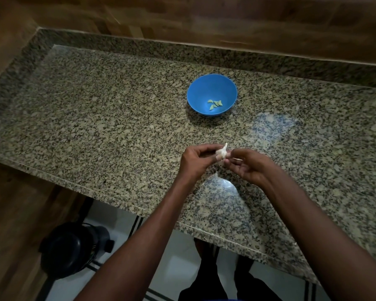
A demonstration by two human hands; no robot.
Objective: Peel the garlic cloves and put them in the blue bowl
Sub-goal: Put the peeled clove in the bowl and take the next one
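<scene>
Two bare hands meet above a speckled stone table (pixel 96 118). The left hand (pixel 194 161) pinches a small white garlic piece (pixel 287 152), its fingers (pixel 206 147) curled narrowly around it. Just right of those fingers, the right hand (pixel 248 168) pinches at the garlic's papery skin, fingers narrow too. To do this step well, it seems best to hold the garlic steady on the left and pull the skin away in strips on the right. Beyond the fingers, well apart, sits the bowl (pixel 204 88), blue, holding a few peeled cloves (pixel 215 104) at its bottom.
</scene>
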